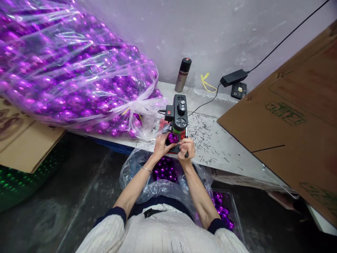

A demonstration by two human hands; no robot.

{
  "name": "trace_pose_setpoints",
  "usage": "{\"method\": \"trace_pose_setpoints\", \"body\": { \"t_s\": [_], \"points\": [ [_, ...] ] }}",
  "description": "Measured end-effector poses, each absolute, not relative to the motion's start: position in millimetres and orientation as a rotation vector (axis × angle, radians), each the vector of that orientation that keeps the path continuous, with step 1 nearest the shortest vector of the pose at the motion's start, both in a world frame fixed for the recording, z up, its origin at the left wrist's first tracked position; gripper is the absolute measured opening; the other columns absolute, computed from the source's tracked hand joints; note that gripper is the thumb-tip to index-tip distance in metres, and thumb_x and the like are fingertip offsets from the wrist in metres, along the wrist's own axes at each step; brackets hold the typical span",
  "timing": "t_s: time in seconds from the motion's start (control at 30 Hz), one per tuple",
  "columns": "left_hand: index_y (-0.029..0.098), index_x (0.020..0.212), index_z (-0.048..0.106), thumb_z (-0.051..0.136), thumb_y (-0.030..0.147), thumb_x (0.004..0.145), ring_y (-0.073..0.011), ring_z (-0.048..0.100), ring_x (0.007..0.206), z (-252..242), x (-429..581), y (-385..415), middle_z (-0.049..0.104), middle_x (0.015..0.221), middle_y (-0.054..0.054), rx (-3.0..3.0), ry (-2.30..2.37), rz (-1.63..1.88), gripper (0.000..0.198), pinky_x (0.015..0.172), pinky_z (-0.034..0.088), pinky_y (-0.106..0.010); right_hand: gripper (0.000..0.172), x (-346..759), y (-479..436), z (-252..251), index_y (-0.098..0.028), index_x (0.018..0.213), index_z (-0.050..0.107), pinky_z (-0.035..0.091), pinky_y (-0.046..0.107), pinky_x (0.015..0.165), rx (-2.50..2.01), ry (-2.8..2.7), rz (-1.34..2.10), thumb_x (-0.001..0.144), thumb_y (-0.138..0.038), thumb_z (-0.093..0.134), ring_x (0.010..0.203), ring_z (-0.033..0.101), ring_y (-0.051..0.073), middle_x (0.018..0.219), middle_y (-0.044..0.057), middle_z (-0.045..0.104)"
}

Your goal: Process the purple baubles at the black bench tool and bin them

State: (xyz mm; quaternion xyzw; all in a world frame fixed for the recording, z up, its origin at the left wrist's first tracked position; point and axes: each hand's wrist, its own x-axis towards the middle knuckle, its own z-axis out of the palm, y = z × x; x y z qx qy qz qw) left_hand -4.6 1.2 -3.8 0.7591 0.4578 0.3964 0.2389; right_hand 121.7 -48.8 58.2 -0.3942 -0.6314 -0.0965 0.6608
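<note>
Pinches one shiny purple ball (173,137) between the fingers and thumb of the left hand (161,144), just below the green-ringed lower end of one black machine (180,110) with two round grilles and one red switch. Cannot tell about contact between ball and machine. Wraps the curled fingers of the right hand (186,149) around one short black handle (186,154), at the machine's near right side. Wears one thin metal bracelet (146,169) on the left wrist. Count one huge knotted clear plastic bag (135,105) at left, with too many purple balls inside to number; one crumpled clear plastic liner (150,188) between the forearms, with dozens of purple balls (165,169) in it; and one clear plastic tub (235,202) low at right, with a smaller cluster. Behind the machine, count one silver-grey can with a black cap (182,75), one looped yellow strip (205,82), one black power adapter (233,78) on a thin cable, and one small black square object (239,90). Count two brown cardboard pieces, one at left (23,137) above a shiny green heap (23,186), one large at right (284,116). Works on a whitish tabletop (237,154), littered around the machine with uncountable thin black scraps (200,135), against a scuffed pale lilac-grey wall (210,31) and above a dark, seamed floor (84,196).
</note>
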Motion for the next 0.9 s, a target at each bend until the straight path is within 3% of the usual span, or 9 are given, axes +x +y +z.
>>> {"method": "trace_pose_setpoints", "body": {
  "t_s": [0.17,0.37,0.57,0.7,0.77,0.9],
  "points": [
    [0.018,0.136,0.059,0.075,0.053,0.084,-0.0307,0.064,0.115,-2,-4,5,0.07,0.121,-0.015,2.079,1.254,1.075,0.065,0.1,0.048,-0.046,0.028,119,-50,79,-0.024,0.071,0.047,0.046,0.032,0.06,-0.922,-1.39,-0.213,0.098,-0.022,0.039,0.062,0.055,0.015,0.069,-0.001,0.055],
    [0.016,0.142,0.052,0.071,0.052,0.087,-0.0322,0.06,0.126,1,-7,-10,0.063,0.136,-0.019,2.185,1.14,1.084,0.068,0.107,0.045,-0.05,0.034,117,-54,139,-0.023,0.066,0.047,0.044,0.031,0.067,-1.102,-1.292,0.03,0.1,-0.026,0.045,0.066,0.055,0.014,0.068,-0.001,0.055],
    [0.015,0.145,0.05,0.066,0.059,0.088,-0.033,0.055,0.133,-2,-36,-57,0.06,0.14,-0.02,2.43,1.058,1.045,0.075,0.115,0.038,-0.054,0.03,123,-60,126,-0.022,0.069,0.05,0.044,0.03,0.068,-1.04,-1.418,-0.045,0.099,-0.019,0.044,0.07,0.057,0.014,0.07,0.0,0.058],
    [0.018,0.138,0.057,0.046,0.034,0.101,-0.0291,0.056,0.131,17,-57,-19,0.062,0.138,-0.018,2.33,1.355,1.113,0.042,0.111,0.043,-0.051,0.028,122,-60,111,-0.022,0.07,0.052,0.044,0.032,0.067,-1.021,-1.39,-0.066,0.097,-0.017,0.046,0.07,0.058,0.015,0.071,0.0,0.059],
    [0.015,0.133,0.06,0.043,0.022,0.098,-0.031,0.055,0.131,35,-68,22,0.061,0.138,-0.02,2.271,1.573,1.062,0.04,0.112,0.041,-0.051,0.028,122,-60,109,-0.023,0.07,0.052,0.044,0.032,0.067,-1.012,-1.375,-0.066,0.097,-0.016,0.047,0.07,0.059,0.015,0.071,0.0,0.059],
    [0.003,0.117,0.067,0.042,0.008,0.089,-0.0409,0.055,0.126,67,-90,91,0.065,0.123,-0.03,2.192,1.92,0.601,0.038,0.106,0.04,-0.057,0.028,123,-62,108,-0.023,0.07,0.053,0.045,0.033,0.068,-1.019,-1.422,-0.054,0.096,-0.016,0.046,0.071,0.059,0.016,0.071,0.001,0.059]
  ]
}}
